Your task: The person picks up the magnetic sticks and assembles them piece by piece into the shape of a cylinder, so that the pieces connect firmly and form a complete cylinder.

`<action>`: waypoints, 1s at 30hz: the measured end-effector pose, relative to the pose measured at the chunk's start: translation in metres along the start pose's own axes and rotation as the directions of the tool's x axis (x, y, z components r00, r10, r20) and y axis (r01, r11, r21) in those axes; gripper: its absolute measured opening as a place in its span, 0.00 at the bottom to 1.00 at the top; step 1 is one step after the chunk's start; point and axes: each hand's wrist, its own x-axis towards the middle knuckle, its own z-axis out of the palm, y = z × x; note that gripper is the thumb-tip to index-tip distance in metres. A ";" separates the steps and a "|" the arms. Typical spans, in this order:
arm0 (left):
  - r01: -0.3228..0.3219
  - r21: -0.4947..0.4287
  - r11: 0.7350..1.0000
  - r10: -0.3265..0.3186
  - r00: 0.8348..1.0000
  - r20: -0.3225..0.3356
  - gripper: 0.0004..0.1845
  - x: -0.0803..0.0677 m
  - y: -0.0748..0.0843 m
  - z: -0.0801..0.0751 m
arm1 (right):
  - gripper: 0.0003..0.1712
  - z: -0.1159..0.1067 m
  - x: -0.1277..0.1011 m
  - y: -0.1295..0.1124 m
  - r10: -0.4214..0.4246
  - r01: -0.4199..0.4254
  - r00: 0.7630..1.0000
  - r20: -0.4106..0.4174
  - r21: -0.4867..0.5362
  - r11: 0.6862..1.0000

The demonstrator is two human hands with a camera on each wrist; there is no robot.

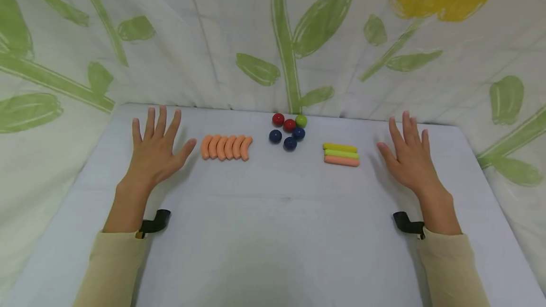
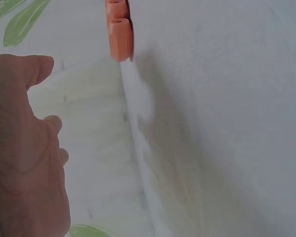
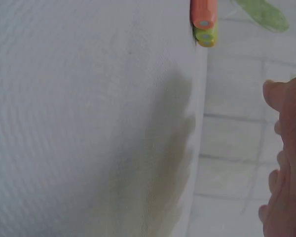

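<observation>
The left hand (image 1: 153,159) and right hand (image 1: 411,162), fingers (image 1: 160,122) spread and empty, seem to hover well apart so that the sausages (image 1: 222,148), balls (image 1: 289,126) and sticks (image 1: 341,154) lie uncovered between them on the desk's (image 1: 264,236) far half.

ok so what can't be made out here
Left wrist view: part of the left hand, beyond the left edge; most orange pieces, beyond the top.
Right wrist view: part of the right hand, beyond the right edge; far ends of the sticks, beyond the top.
Head view: yellow flowers, cut by the top edge.
</observation>
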 end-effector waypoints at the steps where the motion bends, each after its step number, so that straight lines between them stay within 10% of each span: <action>1: -0.001 0.000 1.000 0.001 1.000 0.001 0.47 0.000 0.000 0.000 | 0.44 0.000 0.000 0.000 -0.002 0.002 1.000 0.000 0.000 1.000; 30: -0.097 -0.026 0.995 0.097 0.995 -0.008 0.42 -0.006 0.041 0.009 | 0.40 0.016 0.013 -0.072 -0.164 0.166 0.986 -0.035 0.084 0.982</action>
